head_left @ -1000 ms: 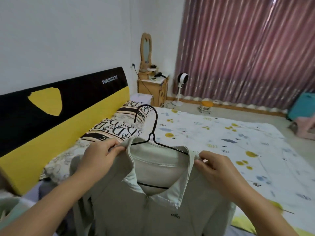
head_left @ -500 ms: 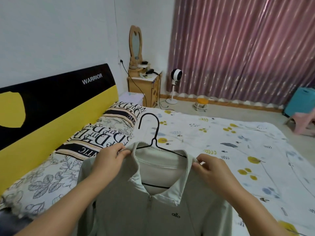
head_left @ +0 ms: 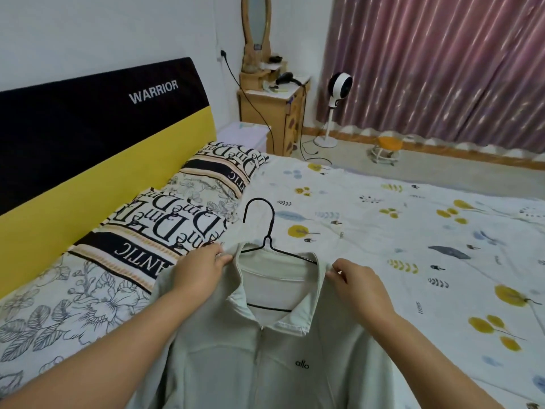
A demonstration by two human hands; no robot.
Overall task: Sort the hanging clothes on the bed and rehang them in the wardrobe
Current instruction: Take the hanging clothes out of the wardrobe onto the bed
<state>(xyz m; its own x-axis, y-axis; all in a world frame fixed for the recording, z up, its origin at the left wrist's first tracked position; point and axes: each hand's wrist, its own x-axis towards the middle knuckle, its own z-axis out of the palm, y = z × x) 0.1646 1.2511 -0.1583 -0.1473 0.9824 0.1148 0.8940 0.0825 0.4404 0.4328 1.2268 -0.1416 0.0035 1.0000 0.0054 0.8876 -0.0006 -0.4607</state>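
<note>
The jacket [head_left: 265, 349] has come lower and nearer the bed [head_left: 383, 231] than a second ago, so I judge it is being laid down for sorting, not yet carried to a wardrobe. The left hand [head_left: 200, 270] pinches the collar's left edge; the right hand [head_left: 356, 281] pinches the right edge. Between them the hanger [head_left: 267, 240] sits inside the neck, its hook pointing away from both. Below the right hand the chest reads "allo". Up left of the left hand, the headboard [head_left: 88, 128] says "WARRIOR"; the pillow [head_left: 177, 219] shows "ANTIC".
</note>
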